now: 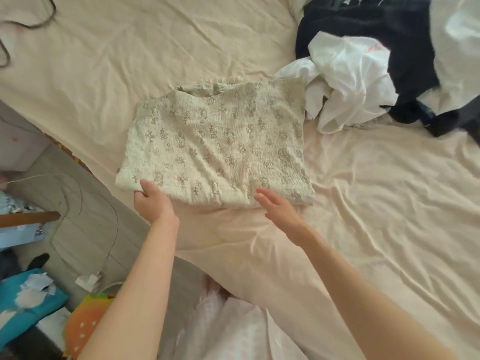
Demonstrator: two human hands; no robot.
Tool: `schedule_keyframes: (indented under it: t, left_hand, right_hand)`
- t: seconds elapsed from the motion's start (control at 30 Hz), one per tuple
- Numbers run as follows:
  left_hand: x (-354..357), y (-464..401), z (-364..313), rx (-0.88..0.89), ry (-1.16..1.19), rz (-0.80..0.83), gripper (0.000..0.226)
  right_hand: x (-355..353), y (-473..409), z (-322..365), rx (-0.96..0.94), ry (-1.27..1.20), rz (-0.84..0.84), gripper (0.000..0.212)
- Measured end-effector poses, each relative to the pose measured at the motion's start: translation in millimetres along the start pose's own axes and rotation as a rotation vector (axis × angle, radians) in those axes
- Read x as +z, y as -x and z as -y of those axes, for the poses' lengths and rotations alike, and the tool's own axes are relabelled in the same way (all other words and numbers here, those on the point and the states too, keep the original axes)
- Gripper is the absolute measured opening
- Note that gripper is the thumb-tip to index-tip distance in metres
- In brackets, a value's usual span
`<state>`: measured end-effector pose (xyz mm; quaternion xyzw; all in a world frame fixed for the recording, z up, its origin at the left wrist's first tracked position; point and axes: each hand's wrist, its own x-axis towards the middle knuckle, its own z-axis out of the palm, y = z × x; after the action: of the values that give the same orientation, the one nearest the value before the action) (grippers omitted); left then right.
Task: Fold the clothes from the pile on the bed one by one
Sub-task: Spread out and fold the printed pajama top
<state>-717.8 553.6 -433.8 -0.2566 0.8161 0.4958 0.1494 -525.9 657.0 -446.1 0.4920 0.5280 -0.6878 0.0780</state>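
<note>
On the bed's near-left part, close to its edge, a cream printed garment (215, 144) lies partly folded into a rough square, its far edge just beside the pile. It is crinkled, thin cotton by the look of it, patterned with small brown crosses and flowers, and it is likely to be light, soft and limp, with no stiffness to hold a crease unless pressed flat. Nothing about it appears fragile or slippery.

1 hand is at work on it: the left hand (152, 202) pinches the near-left corner, thumb on top and fingers tucked beneath the cloth. The right hand (279, 210) hovers at the near-right edge with fingers straight and spread, holding nothing; whether its fingertips touch the fabric cannot be told. The 2 hands are well apart, at either end of the near hem.

Best purchase for the next fold would seem to be the 2 near corners, lifted together so the slack middle does not sag.

To the far right, the pile (363, 74) waits: a crumpled white garment (345, 81) touching the printed one, over a dark navy item (363, 24). Beneath everything, the pale peach sheet (389, 203) is wrinkled. A dark cord (33, 24) loops at the far left.
</note>
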Motion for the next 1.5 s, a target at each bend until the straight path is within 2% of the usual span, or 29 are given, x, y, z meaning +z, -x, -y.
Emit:
schedule_keyframes:
  t: [0.07,0.13,0.23,0.3,0.33,0.43,0.5,0.53,0.6,0.67,0.77,0.87,0.97,1.07,1.2,1.27,1.33,1.43,1.5]
  left_hand:
    - [1,15,-1,0.226,-0.081,0.057,0.035]
    - [12,35,-1,0.506,-0.167,0.17,0.03]
    - [44,77,4,0.914,-0.313,0.536,0.029]
    - [68,98,19,1.177,-0.521,0.745,0.037]
    - [77,105,29,1.241,-0.68,0.829,0.042]
    - [87,108,64,1.214,-1.184,1.0,0.052]
    - [79,96,79,1.252,-1.287,0.972,0.061]
    - [72,88,82,1.302,-1.3,0.917,0.067]
    - [58,67,81,1.349,-1.311,0.802,0.079]
    - [44,46,80,1.274,-1.301,0.74,0.083]
    - [34,34,80,1.181,-1.199,0.758,0.074]
    - [36,40,86,1.299,-1.031,0.762,0.068]
    - [42,43,92,1.385,-1.066,0.766,0.068]
    - [44,43,101,1.309,-1.228,0.852,0.069]
    - [43,36,102,1.276,-1.149,0.868,0.08]
    - [41,29,103,1.226,-1.197,0.808,0.092]
    - [40,22,104,1.171,-1.307,0.75,0.099]
    - [43,17,100,1.24,-1.362,0.721,0.09]
    - [44,18,94,1.266,-1.284,0.755,0.076]
  right_hand:
    - [-8,4,-5,0.039,-0.135,-0.009,0.041]
    - [-18,7,-9,0.057,-0.33,-0.032,0.037]
    - [-41,3,-10,0.082,-0.618,-0.175,0.038]
    - [-61,-6,-11,0.103,-0.752,-0.262,0.047]
    - [-69,-11,-11,0.107,-0.795,-0.273,0.049]
    - [-82,-23,-14,0.148,-0.785,-0.197,0.045]
    - [-82,-30,-18,0.191,-0.654,-0.165,0.046]
    - [-80,-33,-20,0.209,-0.622,-0.174,0.044]
    - [-77,-38,-18,0.224,-0.606,-0.211,0.027]
    - [-74,-41,-11,0.23,-0.543,-0.249,0.012]
    - [-71,-45,2,0.138,-0.405,-0.372,0.024]
    - [-71,-34,7,-0.047,-0.305,-0.498,0.014]
    - [-76,-25,-16,0.045,-0.359,-0.567,0.013]
    - [-79,-33,-44,0.16,-0.275,-0.545,0.012]
    - [-81,-48,-53,0.139,-0.234,-0.574,0.024]
    - [-82,-53,-54,0.166,-0.327,-0.491,0.031]
    - [-84,-57,-53,0.242,-0.435,-0.351,0.028]
    - [-84,-58,-51,0.293,-0.503,-0.233,0.027]
    - [-82,-56,-51,0.275,-0.491,-0.261,0.03]
